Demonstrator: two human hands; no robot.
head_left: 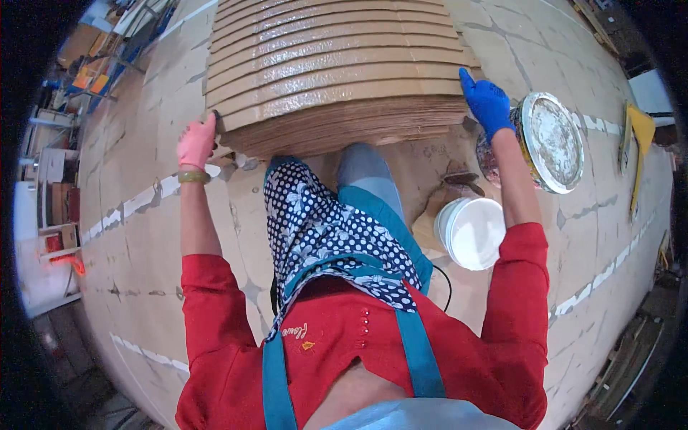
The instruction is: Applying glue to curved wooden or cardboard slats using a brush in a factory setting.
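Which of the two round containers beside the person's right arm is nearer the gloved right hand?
The patterned tin, touching the blue-gloved right hand; the white bucket sits lower, by the forearm.

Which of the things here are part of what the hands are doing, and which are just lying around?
In hand:
- stack of cardboard sheets, gripped at both near corners
- left hand in a pink glove
- right hand in a blue glove

Lying about:
- white bucket
- open tin
- brush
- yellow tool
- cardboard-covered floor
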